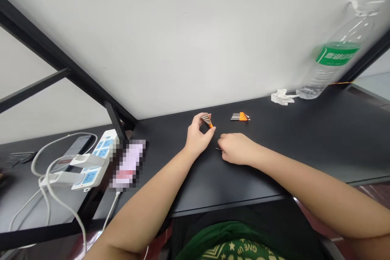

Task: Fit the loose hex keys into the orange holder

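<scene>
My left hand (199,135) grips an orange holder with several metal hex keys (207,120), tilted between thumb and fingers above the black table. Just to its right, my right hand (234,147) is closed, and a thin metal rod (218,148), perhaps a single hex key, sticks out from its fingers toward the left. A second orange holder with several hex keys (243,116) lies on the table beyond my right hand.
A white power strip (103,152) with plugs and cables lies at the left, beside a blurred-out phone (130,164). Crumpled tissue (282,97) and a large clear bottle (335,53) are at the back right. Black frame bars (61,59) rise at the left.
</scene>
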A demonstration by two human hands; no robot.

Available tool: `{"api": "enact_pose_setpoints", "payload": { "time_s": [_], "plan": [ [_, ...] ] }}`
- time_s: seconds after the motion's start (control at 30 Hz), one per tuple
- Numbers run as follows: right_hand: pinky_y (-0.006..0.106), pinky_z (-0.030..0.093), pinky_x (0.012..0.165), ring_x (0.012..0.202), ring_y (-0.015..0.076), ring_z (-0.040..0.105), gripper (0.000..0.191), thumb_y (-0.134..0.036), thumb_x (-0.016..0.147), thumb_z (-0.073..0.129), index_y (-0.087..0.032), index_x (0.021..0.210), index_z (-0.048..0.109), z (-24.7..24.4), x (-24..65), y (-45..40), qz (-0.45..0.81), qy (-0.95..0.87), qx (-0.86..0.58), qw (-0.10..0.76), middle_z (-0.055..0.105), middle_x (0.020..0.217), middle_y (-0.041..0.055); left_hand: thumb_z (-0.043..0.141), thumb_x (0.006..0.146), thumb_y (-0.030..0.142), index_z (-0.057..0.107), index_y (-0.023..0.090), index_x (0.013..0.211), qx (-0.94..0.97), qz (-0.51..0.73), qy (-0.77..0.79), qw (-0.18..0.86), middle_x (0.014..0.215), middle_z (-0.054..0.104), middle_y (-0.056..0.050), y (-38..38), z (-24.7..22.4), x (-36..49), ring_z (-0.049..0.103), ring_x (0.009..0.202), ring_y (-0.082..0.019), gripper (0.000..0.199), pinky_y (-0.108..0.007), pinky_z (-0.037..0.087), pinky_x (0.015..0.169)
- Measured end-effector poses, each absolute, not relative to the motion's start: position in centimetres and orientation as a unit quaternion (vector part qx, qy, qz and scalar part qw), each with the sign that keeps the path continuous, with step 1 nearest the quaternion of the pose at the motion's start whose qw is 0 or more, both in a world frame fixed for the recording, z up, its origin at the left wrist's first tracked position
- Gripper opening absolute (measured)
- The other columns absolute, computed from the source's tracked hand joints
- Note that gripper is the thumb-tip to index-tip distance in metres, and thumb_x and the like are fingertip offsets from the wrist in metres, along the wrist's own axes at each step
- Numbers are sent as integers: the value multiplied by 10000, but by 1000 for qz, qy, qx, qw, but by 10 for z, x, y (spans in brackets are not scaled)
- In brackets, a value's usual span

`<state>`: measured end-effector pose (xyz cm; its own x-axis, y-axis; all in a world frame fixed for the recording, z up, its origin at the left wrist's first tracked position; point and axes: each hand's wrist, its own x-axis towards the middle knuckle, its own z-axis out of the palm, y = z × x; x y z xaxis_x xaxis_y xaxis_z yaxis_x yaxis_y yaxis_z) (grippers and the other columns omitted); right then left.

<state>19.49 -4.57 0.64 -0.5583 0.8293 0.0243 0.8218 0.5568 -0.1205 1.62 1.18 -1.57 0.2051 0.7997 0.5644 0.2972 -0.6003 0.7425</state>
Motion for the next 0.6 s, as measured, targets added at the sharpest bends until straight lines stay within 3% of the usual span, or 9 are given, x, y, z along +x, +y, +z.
{"api": "enact_pose_setpoints", "payload": {
  "time_s": [0.1, 0.37, 0.6],
  "plan": [
    [258, 337, 574, 700, 159, 609, 42, -155, 809, 581, -176, 792, 614, 11, 206, -36, 67, -865, -491, 79, 674, 866, 61, 705, 832, 164, 503, 229, 1282, 748, 496, 375, 231, 1294, 675, -91, 10, -14, 16, 655, 1223, -226, 497, -459, 507, 1123],
    [206, 400, 620, 575, 86, 559, 33, -158, 802, 563, -184, 819, 577, 30, 215, -28, 265, -793, -465, 291, 622, 667, -40, 696, 822, 156, 519, 236, 1302, 772, 475, 382, 181, 1305, 669, -77, 7, -10, 14, 658, 1211, -225, 517, -429, 517, 1100],
    [217, 421, 565, 470, 96, 577, 28, -196, 804, 524, -195, 828, 538, 28, 215, -29, 332, -754, -473, 311, 623, 638, -49, 704, 822, 175, 537, 238, 1296, 780, 464, 388, 162, 1300, 673, -75, 5, -9, 15, 658, 1199, -237, 506, -444, 508, 1097]
  ]
}}
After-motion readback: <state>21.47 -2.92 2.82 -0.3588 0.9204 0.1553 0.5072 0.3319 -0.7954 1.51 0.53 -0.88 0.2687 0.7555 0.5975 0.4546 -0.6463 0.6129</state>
